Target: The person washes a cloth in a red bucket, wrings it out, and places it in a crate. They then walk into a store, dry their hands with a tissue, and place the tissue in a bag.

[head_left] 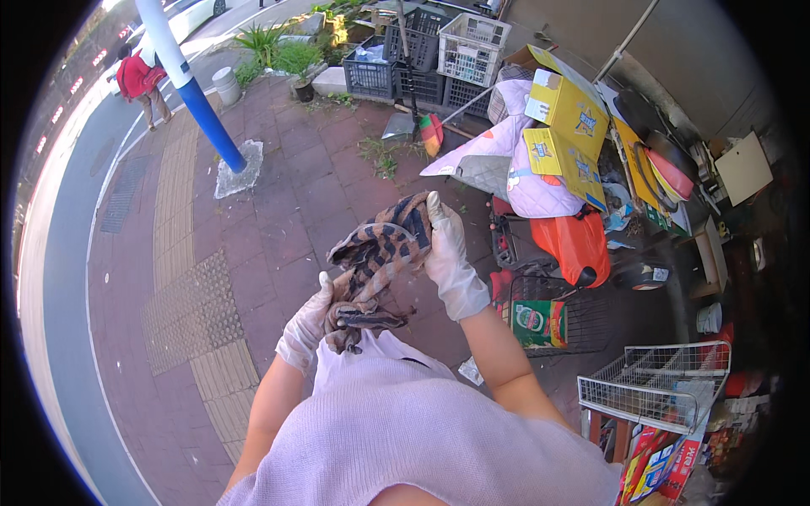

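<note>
Between my two hands hangs a crumpled cloth (386,259) with a dark and tan pattern and a frayed lower edge. My left hand (311,326), in a thin whitish glove, grips its lower left part, thumb upward. Higher up, my right hand (449,253) wears a similar glove and grips the cloth's upper right end. The fingers of both hands are mostly hidden behind the cloth. It is held in front of my body, above the paved ground (285,234).
To the right stand an electric scooter's pink quilted cover (538,183), yellow cardboard (576,120), an orange plastic bag (573,243) and a wire rack (652,386). Plastic crates (471,47) and a broom (432,134) are ahead. A blue-and-white pole (212,126) rises left; a person (136,82) is near the road.
</note>
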Tool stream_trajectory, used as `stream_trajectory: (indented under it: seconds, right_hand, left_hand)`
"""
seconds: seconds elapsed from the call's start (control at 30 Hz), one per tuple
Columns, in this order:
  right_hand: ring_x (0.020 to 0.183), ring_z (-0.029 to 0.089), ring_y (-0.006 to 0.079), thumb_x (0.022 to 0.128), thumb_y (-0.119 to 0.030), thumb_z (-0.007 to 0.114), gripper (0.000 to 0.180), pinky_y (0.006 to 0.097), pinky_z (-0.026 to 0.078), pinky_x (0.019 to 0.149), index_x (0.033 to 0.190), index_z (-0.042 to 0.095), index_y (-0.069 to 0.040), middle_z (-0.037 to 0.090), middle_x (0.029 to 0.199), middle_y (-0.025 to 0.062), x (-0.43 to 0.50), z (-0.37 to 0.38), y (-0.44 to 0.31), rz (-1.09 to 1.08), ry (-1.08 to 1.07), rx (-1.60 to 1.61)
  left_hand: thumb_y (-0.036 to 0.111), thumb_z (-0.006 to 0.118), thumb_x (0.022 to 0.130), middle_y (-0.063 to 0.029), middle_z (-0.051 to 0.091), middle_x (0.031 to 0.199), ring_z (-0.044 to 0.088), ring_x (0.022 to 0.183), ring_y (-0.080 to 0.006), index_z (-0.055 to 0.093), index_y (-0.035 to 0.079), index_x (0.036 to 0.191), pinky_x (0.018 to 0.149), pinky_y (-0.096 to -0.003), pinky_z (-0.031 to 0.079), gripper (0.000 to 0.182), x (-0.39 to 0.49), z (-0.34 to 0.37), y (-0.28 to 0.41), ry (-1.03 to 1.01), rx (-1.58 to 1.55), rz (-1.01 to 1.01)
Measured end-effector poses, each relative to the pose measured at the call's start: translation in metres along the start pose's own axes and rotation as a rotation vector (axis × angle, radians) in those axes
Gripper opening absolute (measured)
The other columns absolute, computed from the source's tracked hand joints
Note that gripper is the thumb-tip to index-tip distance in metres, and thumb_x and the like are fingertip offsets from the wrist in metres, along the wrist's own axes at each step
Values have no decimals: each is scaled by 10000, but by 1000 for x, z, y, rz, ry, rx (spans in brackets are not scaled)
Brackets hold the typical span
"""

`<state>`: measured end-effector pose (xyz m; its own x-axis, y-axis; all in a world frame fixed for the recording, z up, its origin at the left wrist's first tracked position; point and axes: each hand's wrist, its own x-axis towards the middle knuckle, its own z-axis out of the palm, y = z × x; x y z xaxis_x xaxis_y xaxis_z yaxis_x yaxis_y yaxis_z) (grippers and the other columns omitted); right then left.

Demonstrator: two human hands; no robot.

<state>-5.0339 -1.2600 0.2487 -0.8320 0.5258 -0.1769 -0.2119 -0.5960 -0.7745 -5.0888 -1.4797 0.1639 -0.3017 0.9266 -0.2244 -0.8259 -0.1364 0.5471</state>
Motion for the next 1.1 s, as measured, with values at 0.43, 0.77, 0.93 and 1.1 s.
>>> stream_trajectory:
  seconds: [0.43, 0.77, 0.93, 1.1]
  right_hand:
    - [706, 583, 80, 939, -336, 471, 319, 204, 492, 581, 1107, 558, -79, 611, 900, 3, 329, -16, -79, -90, 218, -126]
    - [966, 535, 198, 882, -246, 582, 282, 280, 412, 860, 1042, 617, -16, 549, 1027, 92, 521, -74, -73, -537, 130, -864]
    - [1024, 550, 195, 861, -566, 483, 590, 333, 494, 825, 1189, 533, -78, 543, 1151, 77, 616, -127, -123, -79, 247, 66]
    - [895, 634, 228, 897, -452, 496, 449, 380, 550, 770, 1157, 558, -91, 630, 1038, 104, 679, -169, -149, -212, 332, 686]
  left_hand:
    - [242, 561, 902, -71, 625, 863, 636, 599, -144, 365, 40, 1342, 471, -237, 529, 522, 344, -83, 259, -132, 232, -306]
    - [206, 545, 897, -123, 640, 907, 660, 710, -236, 515, 55, 1071, 596, -364, 576, 232, 628, -67, 323, 122, -61, -326]
    - [176, 631, 862, -110, 646, 897, 656, 697, -190, 570, 42, 981, 540, -319, 549, 190, 747, -3, 357, -150, 530, -482]
    - [382, 671, 813, -66, 648, 963, 593, 909, -170, 589, -4, 1085, 817, -295, 463, 479, 854, 58, 373, -589, 1436, -333]
